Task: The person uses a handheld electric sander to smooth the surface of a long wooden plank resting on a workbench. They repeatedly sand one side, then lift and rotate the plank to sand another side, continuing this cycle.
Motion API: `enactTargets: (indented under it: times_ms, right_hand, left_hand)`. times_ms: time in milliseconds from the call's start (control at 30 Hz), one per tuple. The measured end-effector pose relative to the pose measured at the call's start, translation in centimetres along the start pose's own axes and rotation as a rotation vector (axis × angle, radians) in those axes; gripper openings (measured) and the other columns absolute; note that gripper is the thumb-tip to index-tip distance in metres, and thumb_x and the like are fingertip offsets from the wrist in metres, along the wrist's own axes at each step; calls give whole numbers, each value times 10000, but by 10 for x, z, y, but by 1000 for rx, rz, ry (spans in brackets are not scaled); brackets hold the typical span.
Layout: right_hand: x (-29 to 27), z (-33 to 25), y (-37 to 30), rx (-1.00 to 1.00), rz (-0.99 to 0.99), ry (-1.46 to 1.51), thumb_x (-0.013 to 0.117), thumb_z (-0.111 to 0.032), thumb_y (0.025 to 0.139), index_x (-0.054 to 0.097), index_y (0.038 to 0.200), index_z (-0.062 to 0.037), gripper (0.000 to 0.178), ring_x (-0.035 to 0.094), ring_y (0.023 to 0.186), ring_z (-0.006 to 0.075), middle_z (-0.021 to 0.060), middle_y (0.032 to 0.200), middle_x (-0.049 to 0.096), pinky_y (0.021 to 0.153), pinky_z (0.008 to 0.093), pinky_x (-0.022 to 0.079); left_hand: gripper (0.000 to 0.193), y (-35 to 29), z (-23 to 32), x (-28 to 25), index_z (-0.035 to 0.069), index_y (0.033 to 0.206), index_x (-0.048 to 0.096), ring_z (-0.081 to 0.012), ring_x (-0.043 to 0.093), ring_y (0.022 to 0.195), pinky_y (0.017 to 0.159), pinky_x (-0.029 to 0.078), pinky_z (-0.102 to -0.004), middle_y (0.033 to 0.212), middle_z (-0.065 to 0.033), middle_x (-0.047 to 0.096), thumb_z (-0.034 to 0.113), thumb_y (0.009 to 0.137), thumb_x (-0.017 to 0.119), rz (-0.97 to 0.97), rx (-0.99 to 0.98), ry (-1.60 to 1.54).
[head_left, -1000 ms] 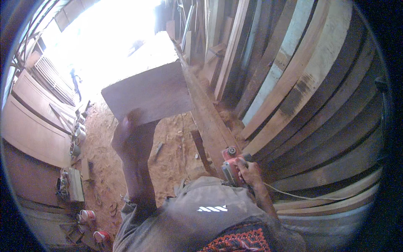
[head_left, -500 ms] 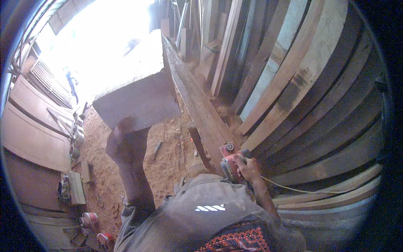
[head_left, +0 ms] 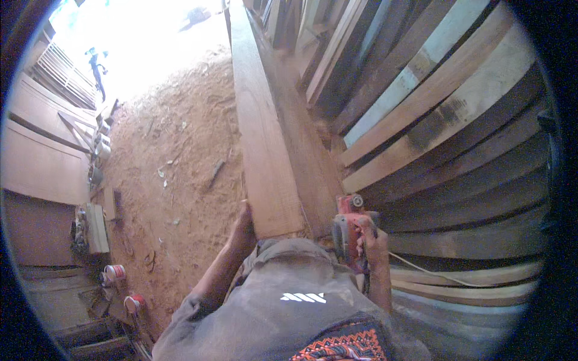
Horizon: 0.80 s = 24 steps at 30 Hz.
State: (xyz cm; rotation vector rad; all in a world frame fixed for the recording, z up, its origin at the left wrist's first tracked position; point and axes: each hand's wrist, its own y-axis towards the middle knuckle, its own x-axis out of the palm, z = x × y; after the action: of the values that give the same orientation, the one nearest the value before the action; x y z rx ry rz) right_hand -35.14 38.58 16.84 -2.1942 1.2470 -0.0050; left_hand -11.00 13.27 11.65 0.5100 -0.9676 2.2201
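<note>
A row of leaning timbers (head_left: pixel 433 132) fills the right side, with sandy ground (head_left: pixel 174 162) on the left. Between them, the long pale board (head_left: pixel 268 162) shows the main change: a moment ago the left hand held it up and tilted over the ground; now it lies lengthwise, seemingly resting along the left part of a darker plank (head_left: pixel 316 168), its near end close to the person's waist. Its weight therefore appears to be borne mainly from below, leaving its broad face upward and within reach of both hands.

The red power tool (head_left: pixel 347 231) sits at the near right end of the plank, apart from the board, about where it was. The right hand (head_left: pixel 376 240) wraps its handle. The left hand (head_left: pixel 244 222) is at the board's left edge, near its near end; its fingers are largely hidden, so I cannot tell whether they grip or merely steady. A thin cord (head_left: pixel 433 274) runs off to the right.
</note>
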Motion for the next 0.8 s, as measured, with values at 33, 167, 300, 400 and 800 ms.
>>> enactTargets:
  times_ms: [33,167,300,400,800]
  right_hand:
    - [-1,-3,-8,-43,19,7,661,-509,1004,673,918,-42,474,508,465,92,-14,600,555,441,272,405]
    - [-8,-22,-32,-51,69,83,663,-487,1010,663,983,-42,446,498,457,85,-14,587,536,416,270,393]
    - [-4,-63,-37,-167,145,299,643,-524,1010,644,1047,-28,497,475,440,90,-16,585,508,411,268,383]
    - [19,-103,-26,-306,174,400,580,-675,979,605,1110,-15,673,451,480,78,-32,625,460,454,252,390]
    - [225,-294,136,-265,-5,453,553,-726,958,590,959,-100,627,420,452,77,-53,580,422,438,258,372]
  left_hand:
    - [961,12,-18,-2,-6,1554,377,-338,548,1357,1161,416,-477,1497,-193,538,765,982,427,-35,-46,-14]
    - [956,67,-77,-9,-4,1551,385,-346,546,1361,1150,428,-473,1494,-196,542,747,968,488,-133,-275,-86]
    - [940,92,-73,-35,-35,1506,426,-354,565,1342,1117,458,-463,1442,-222,584,603,884,727,-316,-258,458]
    - [936,103,-20,-36,-49,1475,449,-353,596,1302,1084,486,-449,1372,-230,630,476,823,870,-461,-139,972]
    - [424,171,130,-79,54,1057,709,-435,704,928,806,552,-515,973,-220,734,455,920,727,-720,124,1385]
